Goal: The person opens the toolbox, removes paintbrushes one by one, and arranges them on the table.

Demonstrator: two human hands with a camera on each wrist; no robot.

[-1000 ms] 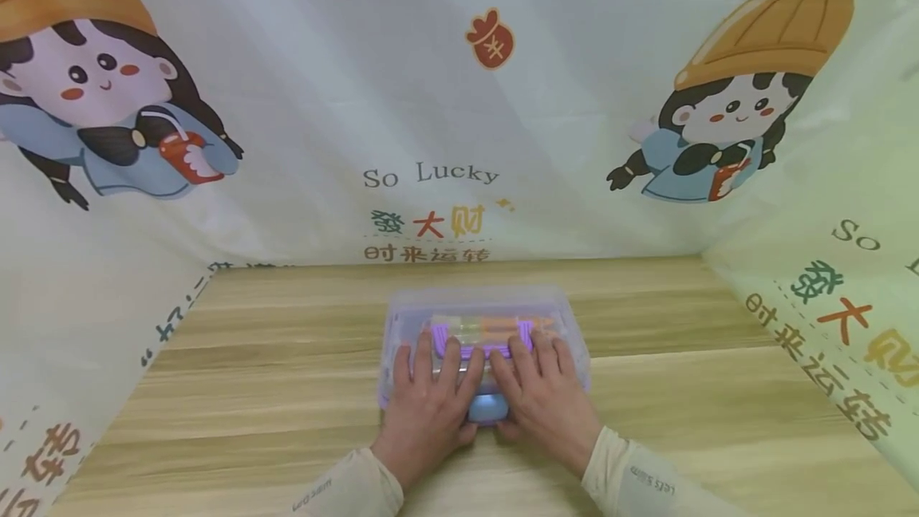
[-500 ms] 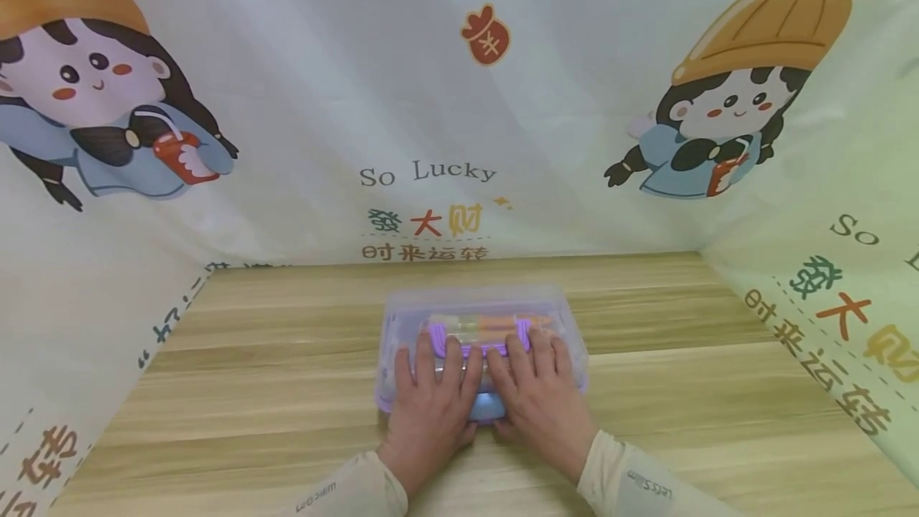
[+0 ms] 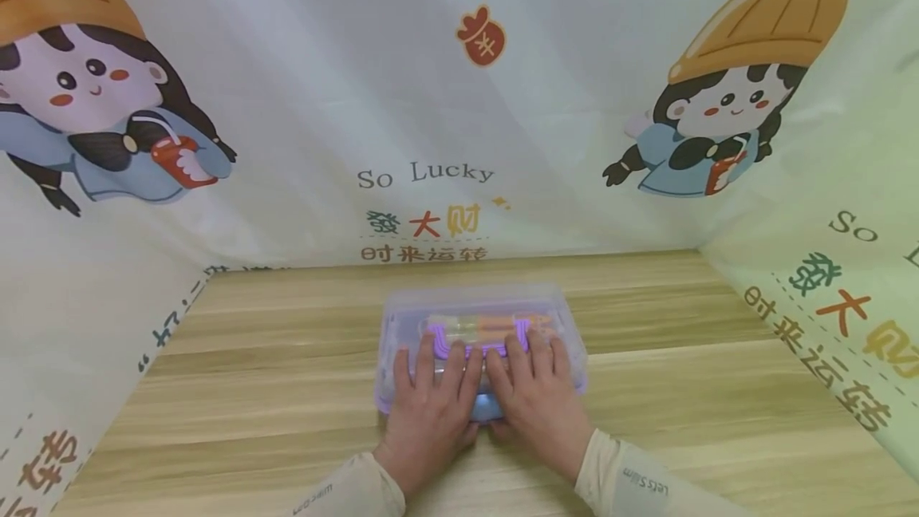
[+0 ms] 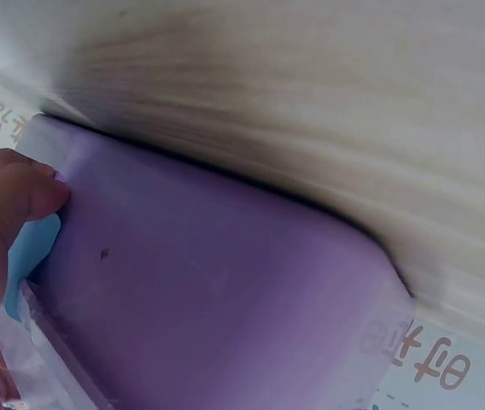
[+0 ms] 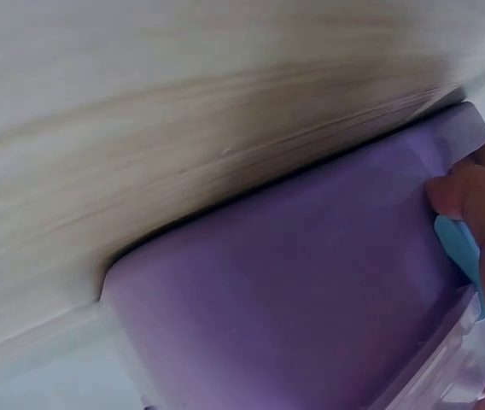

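A purple storage box with a see-through lid sits on the table in the head view. A purple handle lies on its lid, and green and orange shapes show through behind it. My left hand spreads its fingers over the lid's left half. Beside it, my right hand does likewise on the right half. Both thumbs bend down to the front, where a light blue latch shows between the hands. In the wrist views, the thumbs press near the latch, against the box's front wall.
The wood-grain table extends around the box on every side. A white printed cloth with cartoon figures and lettering hangs behind the table and along both sides.
Both hands stay on the box, drawn slightly closer together, so less of the blue latch shows between them. The head view has shifted a little; the box has stayed in place.
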